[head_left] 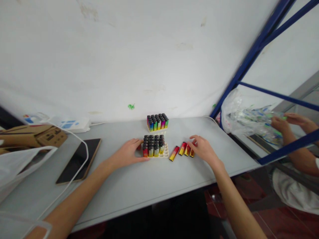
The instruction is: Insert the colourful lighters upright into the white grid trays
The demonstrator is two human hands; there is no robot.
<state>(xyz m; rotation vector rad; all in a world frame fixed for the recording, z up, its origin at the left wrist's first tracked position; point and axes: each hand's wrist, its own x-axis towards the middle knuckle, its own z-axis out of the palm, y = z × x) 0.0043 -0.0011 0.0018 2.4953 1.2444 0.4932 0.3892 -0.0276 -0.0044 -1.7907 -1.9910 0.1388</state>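
The loose lighters (182, 148) lie flat on the counter (139, 186), between the tray (166, 150) and the right hand (203, 149). At least four show. They sit to the left of the right palm, under or just beside its fingertips, so this hand is clearly the nearer one. Their long axes slant: the near ends, yellow, point toward the person and a little left, while the red ends point away and a little right. The leftmost one (174, 153) lies apart from the rest, closest to the tray; the others are bunched near the fingers.

The right hand is palm down with thumb and forefinger parted; whether its fingertips touch a lighter cannot be told. The left hand (128, 153) is spread around the tray's left end, thumb by the front corner and fingers along the side, closed on no single lighter; how firmly it presses cannot be told.

The standing lighters (154, 146) are upright in the tray, black tops up, at right angles to the flat ones. Sockets show at the tray's right end, on the side facing the loose lighters.
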